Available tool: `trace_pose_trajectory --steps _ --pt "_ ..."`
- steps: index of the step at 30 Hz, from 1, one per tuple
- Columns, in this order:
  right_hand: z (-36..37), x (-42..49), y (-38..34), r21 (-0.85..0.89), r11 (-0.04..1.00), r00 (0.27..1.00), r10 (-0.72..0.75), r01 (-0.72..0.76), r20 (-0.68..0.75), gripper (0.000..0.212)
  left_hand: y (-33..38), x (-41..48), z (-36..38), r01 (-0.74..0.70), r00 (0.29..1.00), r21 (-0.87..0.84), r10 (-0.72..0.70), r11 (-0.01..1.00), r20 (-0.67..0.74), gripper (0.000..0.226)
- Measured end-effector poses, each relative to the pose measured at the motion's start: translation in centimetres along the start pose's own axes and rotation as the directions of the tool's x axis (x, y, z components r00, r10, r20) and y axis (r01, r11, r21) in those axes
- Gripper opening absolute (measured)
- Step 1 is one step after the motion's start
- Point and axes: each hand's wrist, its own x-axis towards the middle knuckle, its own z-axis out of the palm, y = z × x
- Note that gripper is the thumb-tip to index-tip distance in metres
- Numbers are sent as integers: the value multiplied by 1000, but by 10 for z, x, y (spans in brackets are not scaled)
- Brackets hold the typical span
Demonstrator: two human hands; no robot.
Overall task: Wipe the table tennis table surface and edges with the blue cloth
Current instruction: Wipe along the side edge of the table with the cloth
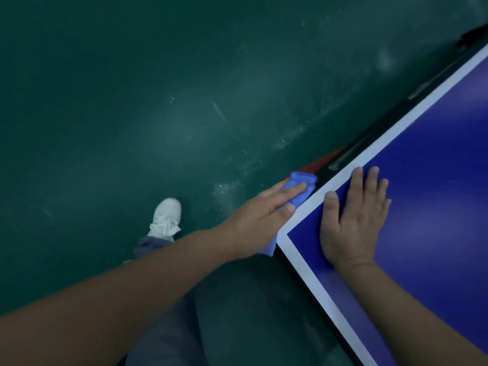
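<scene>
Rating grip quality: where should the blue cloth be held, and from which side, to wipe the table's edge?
Its bunched middle, under a flat palm, from the floor side: the blue cloth lies folded against the upright edge of the table, where the left hand presses it.

Dim, soft-focus view; wide-angle edge warp.

Bare along both forearms down to the left hand (261, 210) and right hand (353, 217), with short, plain fingernails showing on thumb and fingers. Dressed below in loose grey-blue trousers (150, 245), the fabric soft and bunched in folds at the hem. Shod in a white lace-up sneaker (167, 215) with a rounded toe, its white laces tied in a loose bow over the tongue.
</scene>
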Motion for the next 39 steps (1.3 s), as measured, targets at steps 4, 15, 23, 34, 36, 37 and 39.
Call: trace_pose_trajectory --steps 4,15,23,34,36,37,39 --pt "0 2 2 -23 1000 1000 -13 13 13 74 24 62 11 -42 994 131 28 991 107 55" --pt "-5 22 -4 244 854 869 489 -461 -70 71 23 42 3 -49 986 173 20 984 165 49" --pt "-7 27 -10 81 880 882 470 -469 -5 68 50 146 30 -30 986 199 -3 980 164 66" --pt "-39 107 36 131 930 933 353 -342 -65 57 29 56 6 -75 989 173 52 982 135 46" --pt "-44 148 56 75 927 928 371 -367 -36 58 35 75 10 -38 985 141 13 989 174 48" --pt "-44 166 64 48 918 919 394 -394 -10 58 40 95 15 -34 981 132 8 991 193 50" --pt "-41 190 75 23 891 891 454 -454 7 57 53 152 27 -69 978 149 37 986 205 54"
